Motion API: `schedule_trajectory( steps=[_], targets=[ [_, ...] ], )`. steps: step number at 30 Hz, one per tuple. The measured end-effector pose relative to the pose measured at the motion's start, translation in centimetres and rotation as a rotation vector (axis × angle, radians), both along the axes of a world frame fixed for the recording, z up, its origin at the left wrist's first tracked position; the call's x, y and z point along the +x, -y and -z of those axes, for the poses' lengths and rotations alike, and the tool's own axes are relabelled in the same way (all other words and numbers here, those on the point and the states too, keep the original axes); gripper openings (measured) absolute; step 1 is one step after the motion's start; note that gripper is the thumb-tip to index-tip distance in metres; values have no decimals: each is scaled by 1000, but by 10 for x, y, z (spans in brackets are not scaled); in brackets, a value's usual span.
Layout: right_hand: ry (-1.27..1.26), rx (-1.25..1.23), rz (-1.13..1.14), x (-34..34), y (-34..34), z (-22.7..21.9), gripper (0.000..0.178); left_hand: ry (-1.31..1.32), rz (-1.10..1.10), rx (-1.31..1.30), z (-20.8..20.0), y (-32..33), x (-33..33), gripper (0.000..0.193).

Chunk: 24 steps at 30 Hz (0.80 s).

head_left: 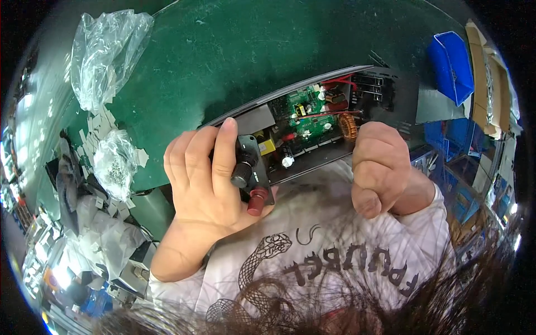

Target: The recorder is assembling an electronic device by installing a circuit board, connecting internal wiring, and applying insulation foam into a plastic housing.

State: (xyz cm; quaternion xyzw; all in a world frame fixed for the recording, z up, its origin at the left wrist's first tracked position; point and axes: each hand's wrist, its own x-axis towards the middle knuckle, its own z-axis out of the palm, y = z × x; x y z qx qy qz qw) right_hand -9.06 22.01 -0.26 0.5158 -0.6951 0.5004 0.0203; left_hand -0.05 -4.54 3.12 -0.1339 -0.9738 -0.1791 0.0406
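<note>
An uncovered electronic power unit (pixel 304 169) in a long black metal case lies slantwise in front of my body. Inside it show a green circuit board (pixel 314 129), a copper-wound ring coil (pixel 347 126) and red wires. My left hand (pixel 201 181) grips the case's left end, fingers over the far side. Beside its thumb, a black terminal knob (pixel 242 174) and a red terminal knob (pixel 257 202) stick out of the end panel. At the near right part of the case, my right hand (pixel 381 167) is closed in a fist; whatever it holds is hidden.
A green tabletop (pixel 234 56) stretches beyond the unit. On the left lie a clear plastic bag (pixel 109 56), a crumpled clear bag (pixel 114 162) and scattered white pieces (pixel 100 131). At the right stand a blue bin (pixel 451 67) and a cardboard box (pixel 477 72).
</note>
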Motion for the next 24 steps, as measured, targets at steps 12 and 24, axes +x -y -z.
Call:
schedule_trajectory(
  steps=[12,24],
  targets=[
    [-15,-54,56,0,7,1,38,-23,-2,4,0,-6,-3,106],
    [-122,122,294,3,-4,-6,29,-22,52,12,1,14,4,107]
  ],
)
